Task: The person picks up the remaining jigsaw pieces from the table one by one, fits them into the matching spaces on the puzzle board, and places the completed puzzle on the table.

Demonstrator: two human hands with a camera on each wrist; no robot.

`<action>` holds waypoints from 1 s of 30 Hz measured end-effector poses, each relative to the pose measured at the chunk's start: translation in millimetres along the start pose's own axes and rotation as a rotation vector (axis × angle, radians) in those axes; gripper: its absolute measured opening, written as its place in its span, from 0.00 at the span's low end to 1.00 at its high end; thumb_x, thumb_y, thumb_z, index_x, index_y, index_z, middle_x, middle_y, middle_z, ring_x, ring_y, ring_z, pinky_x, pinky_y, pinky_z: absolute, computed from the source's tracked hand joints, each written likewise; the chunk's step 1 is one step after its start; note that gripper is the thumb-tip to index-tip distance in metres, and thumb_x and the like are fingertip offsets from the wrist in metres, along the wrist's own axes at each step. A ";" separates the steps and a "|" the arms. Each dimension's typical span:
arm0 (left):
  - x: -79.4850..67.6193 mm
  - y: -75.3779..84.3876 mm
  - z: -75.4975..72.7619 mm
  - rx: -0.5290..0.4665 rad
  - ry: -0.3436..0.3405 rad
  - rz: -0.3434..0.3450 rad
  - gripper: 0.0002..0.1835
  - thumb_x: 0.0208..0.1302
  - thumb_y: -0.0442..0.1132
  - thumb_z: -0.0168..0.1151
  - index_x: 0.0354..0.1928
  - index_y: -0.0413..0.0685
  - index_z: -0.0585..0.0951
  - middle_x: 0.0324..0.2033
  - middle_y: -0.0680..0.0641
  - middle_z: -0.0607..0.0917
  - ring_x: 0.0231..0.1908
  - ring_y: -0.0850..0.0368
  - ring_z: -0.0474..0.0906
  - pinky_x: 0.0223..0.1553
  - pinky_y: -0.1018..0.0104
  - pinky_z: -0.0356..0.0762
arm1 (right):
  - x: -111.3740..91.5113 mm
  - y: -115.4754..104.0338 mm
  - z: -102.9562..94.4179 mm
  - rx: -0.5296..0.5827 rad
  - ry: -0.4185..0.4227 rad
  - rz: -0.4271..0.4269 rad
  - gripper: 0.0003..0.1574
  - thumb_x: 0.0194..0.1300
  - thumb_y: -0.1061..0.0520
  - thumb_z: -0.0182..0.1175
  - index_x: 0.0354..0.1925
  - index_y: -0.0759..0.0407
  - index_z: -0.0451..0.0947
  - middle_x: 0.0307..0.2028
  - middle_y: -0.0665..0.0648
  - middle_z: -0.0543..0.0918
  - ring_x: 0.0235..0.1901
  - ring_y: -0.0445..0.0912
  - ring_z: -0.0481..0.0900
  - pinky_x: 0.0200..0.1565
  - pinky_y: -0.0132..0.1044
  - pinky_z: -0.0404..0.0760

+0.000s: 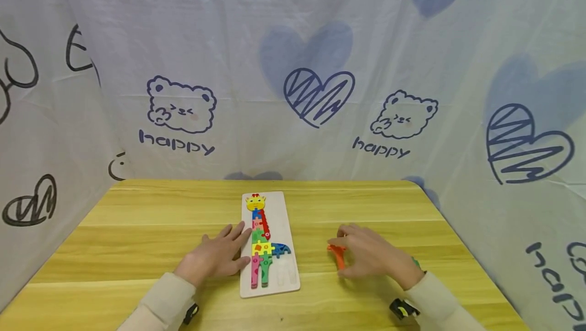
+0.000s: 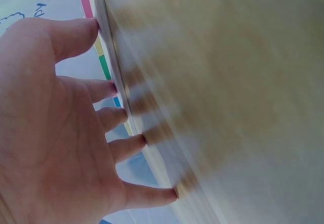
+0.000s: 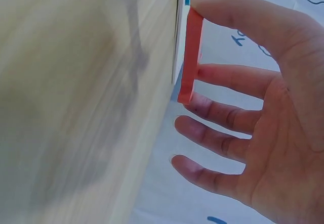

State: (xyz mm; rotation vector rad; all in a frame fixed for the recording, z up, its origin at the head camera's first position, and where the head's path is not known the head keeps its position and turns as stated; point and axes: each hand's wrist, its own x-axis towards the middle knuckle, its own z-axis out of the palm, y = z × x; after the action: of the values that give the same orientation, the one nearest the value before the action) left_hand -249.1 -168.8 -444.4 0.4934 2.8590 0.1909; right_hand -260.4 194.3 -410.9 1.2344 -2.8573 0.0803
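A giraffe puzzle lies on a white board (image 1: pixel 277 216), with colourful pieces filling the head, neck, body, tail-side blue piece (image 1: pixel 281 250) and two legs. A pale leg-shaped recess (image 1: pixel 286 275) shows at the board's lower right. My left hand (image 1: pixel 214 256) spreads its fingers at the board's left edge, thumb and fingertips resting along it. To the right of the board, my right hand (image 1: pixel 370 252) pinches an orange-red puzzle piece (image 3: pixel 191 54) between thumb and fingers. In the right wrist view the piece is seen edge-on, with the ring and little fingers apart from it.
The wooden table (image 1: pixel 151 214) reaches back to a printed white curtain (image 1: pixel 247 132), which also hangs at both sides. A small green thing (image 1: pixel 415 262) peeks out behind my right wrist. A dark strap (image 1: pixel 404 309) sits by the right sleeve.
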 end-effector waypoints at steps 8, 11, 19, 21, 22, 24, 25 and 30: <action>1.9 -0.6 -0.2 0.001 0.005 -0.002 0.39 0.66 0.65 0.47 0.74 0.61 0.53 0.75 0.49 0.52 0.73 0.40 0.51 0.58 0.22 0.52 | 19.0 -6.2 -3.6 -0.025 0.000 0.001 0.39 0.46 0.34 0.69 0.55 0.48 0.80 0.40 0.47 0.77 0.34 0.39 0.69 0.32 0.29 0.70; 1.8 -1.0 -0.2 0.002 0.009 -0.005 0.39 0.65 0.65 0.48 0.74 0.61 0.54 0.75 0.49 0.53 0.72 0.39 0.52 0.58 0.21 0.52 | 24.9 -11.6 -6.1 -0.026 -0.009 0.012 0.40 0.46 0.32 0.69 0.56 0.47 0.79 0.41 0.47 0.77 0.36 0.40 0.69 0.32 0.30 0.70; 2.3 -2.0 2.4 0.000 0.010 -0.007 0.39 0.65 0.65 0.48 0.74 0.61 0.54 0.75 0.49 0.52 0.73 0.40 0.52 0.58 0.21 0.51 | 36.8 -25.3 -3.9 -0.019 -0.029 0.021 0.41 0.49 0.31 0.67 0.58 0.45 0.77 0.43 0.47 0.76 0.39 0.40 0.70 0.37 0.32 0.71; 2.7 -2.3 2.4 -0.003 0.008 -0.010 0.39 0.65 0.65 0.48 0.74 0.61 0.54 0.75 0.49 0.52 0.73 0.40 0.51 0.58 0.21 0.51 | 40.4 -28.1 -1.9 -0.020 -0.028 0.012 0.41 0.49 0.31 0.66 0.58 0.45 0.77 0.43 0.47 0.77 0.38 0.40 0.69 0.37 0.31 0.70; 2.9 -2.4 2.4 -0.003 0.006 -0.012 0.39 0.65 0.65 0.48 0.74 0.61 0.53 0.75 0.49 0.52 0.73 0.40 0.51 0.58 0.21 0.51 | 42.1 -29.5 -0.8 -0.020 -0.029 0.008 0.41 0.49 0.30 0.66 0.58 0.45 0.77 0.43 0.47 0.77 0.38 0.39 0.69 0.37 0.31 0.70; 2.9 -2.5 2.6 -0.006 0.003 -0.013 0.39 0.65 0.65 0.48 0.74 0.61 0.53 0.75 0.49 0.52 0.73 0.40 0.51 0.58 0.21 0.51 | 45.6 -32.5 1.6 -0.021 -0.027 -0.007 0.40 0.48 0.31 0.67 0.57 0.45 0.78 0.42 0.47 0.77 0.38 0.39 0.69 0.36 0.29 0.70; 2.8 -2.4 2.7 -0.006 0.001 -0.013 0.39 0.65 0.65 0.48 0.74 0.61 0.53 0.75 0.49 0.52 0.73 0.40 0.51 0.58 0.21 0.51 | 47.2 -34.0 2.6 -0.022 -0.027 -0.015 0.40 0.48 0.31 0.67 0.57 0.46 0.78 0.42 0.47 0.78 0.38 0.39 0.69 0.36 0.29 0.69; 1.9 -1.4 3.0 -0.002 0.005 -0.010 0.39 0.65 0.65 0.47 0.74 0.61 0.54 0.75 0.49 0.52 0.73 0.40 0.51 0.58 0.21 0.51 | 53.6 -41.4 6.8 -0.037 -0.024 -0.040 0.40 0.47 0.30 0.67 0.57 0.46 0.78 0.42 0.47 0.79 0.38 0.39 0.69 0.36 0.27 0.69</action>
State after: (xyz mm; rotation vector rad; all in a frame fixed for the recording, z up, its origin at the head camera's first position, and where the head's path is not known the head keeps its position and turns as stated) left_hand -250.6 -169.1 -447.9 0.4785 2.8654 0.1935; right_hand -267.0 126.6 -413.8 1.2936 -2.8385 0.0116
